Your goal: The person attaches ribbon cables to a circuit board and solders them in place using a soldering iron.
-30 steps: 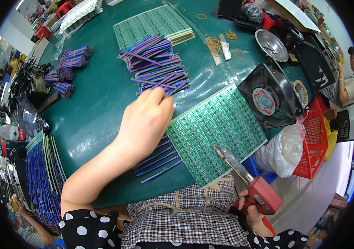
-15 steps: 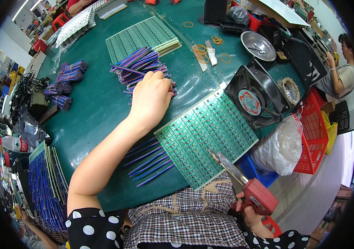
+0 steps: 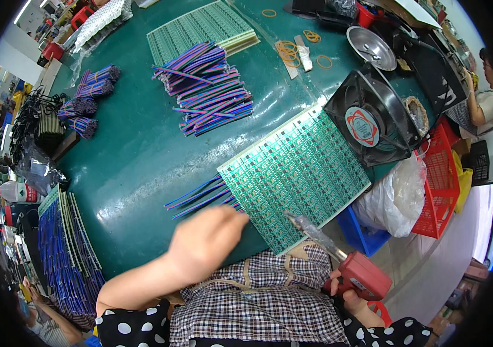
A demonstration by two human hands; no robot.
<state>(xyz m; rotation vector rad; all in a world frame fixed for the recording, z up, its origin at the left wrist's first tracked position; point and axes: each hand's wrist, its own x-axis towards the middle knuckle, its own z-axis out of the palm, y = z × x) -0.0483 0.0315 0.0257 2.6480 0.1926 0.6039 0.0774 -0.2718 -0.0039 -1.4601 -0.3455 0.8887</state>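
A large green circuit board panel [image 3: 295,179] lies at a slant near the table's front edge. Several blue, purple and pink wires [image 3: 197,194] stick out from its left edge. My left hand [image 3: 209,234], smeared by motion, is at the board's lower left corner with its fingers drawn together; what they hold, if anything, I cannot make out. My right hand [image 3: 350,298] grips a red soldering gun [image 3: 365,276] below the board. Its metal tip reaches over the board's lower edge. Farther off lies a loose pile of cut wires [image 3: 214,95].
A black fan [image 3: 368,121] stands against the board's right side. Behind are stacked boards [image 3: 200,32], rubber bands [image 3: 288,53] and a metal bowl [image 3: 372,48]. Bundled wires [image 3: 93,92] lie at left, wired boards [image 3: 70,248] nearer me. A blue bin [image 3: 362,231] and red crate [image 3: 434,191] are at right.
My left hand has come back from the wire pile toward me, down to the board's lower left corner. The soldering gun has barely moved. The whole view has shifted slightly.
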